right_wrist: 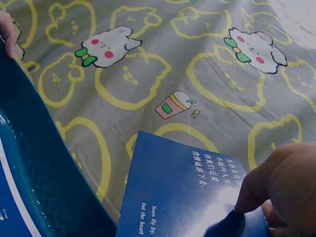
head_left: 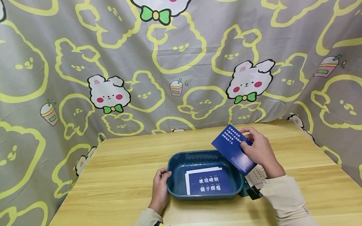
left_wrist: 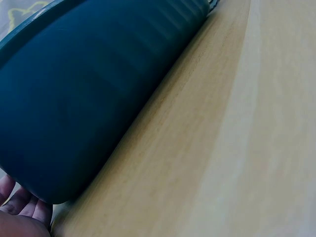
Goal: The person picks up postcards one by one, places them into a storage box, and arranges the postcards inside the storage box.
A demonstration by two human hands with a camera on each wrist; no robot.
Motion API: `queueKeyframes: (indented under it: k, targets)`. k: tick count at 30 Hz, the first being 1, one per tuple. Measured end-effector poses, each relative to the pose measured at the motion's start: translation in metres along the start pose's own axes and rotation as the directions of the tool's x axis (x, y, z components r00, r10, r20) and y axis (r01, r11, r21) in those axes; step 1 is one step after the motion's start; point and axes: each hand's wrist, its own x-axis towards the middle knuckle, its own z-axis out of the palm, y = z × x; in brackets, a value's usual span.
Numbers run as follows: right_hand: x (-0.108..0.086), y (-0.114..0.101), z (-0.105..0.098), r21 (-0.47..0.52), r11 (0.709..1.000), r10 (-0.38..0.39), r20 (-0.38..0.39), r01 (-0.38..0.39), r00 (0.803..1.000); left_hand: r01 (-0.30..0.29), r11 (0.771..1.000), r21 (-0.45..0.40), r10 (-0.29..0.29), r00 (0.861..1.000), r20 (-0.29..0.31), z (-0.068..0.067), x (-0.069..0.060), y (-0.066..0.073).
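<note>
A blue card [head_left: 230, 148] with white printed lines is pinched between the thumb and fingers of my right hand [head_left: 260, 150]. It is tilted above the right end of a dark teal plastic basin [head_left: 205, 197]. Inside the basin lie other cards, the top one a blue card [head_left: 209, 183] with large white characters and white edges showing beneath it. My left hand [head_left: 160, 188] holds the basin's left end, thumb at the rim. In the left wrist view, its fingers [left_wrist: 29, 205] are against the basin's outer wall [left_wrist: 89, 98].
Beside the basin's right end, a beige printed card [head_left: 256, 177] and a dark green one [head_left: 246, 189] lie on the wooden table [head_left: 126, 168], partly hidden by the right hand and basin. A grey curtain [head_left: 143, 61] with cartoon rabbits hangs behind the table.
</note>
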Motion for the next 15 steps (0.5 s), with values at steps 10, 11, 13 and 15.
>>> queueKeyframes:
  k: [10,11,13,15]
  targets:
    - [-0.0006,-0.0031,0.0039,-0.022,1.0,-0.014,0.012,0.014,1.0,-0.014,1.0,-0.01,0.014,1.0,0.011,0.0032,0.0025,0.0008]
    - [-0.001,-0.0036,0.0049,-0.02,1.0,-0.014,0.013,0.015,1.0,-0.013,1.0,-0.007,0.013,1.0,0.011,0.0026,0.0019,0.0011]
    - [-0.0014,-0.0046,0.0066,-0.021,1.0,-0.022,0.014,0.022,1.0,-0.016,1.0,-0.006,0.016,1.0,0.008,0.0017,0.0007,0.0017]
    - [-0.0011,-0.0057,0.0066,-0.026,0.999,-0.031,0.009,0.031,0.999,-0.013,1.0,0.001,0.013,1.0,0.003,0.0019,0.0007,0.0027]
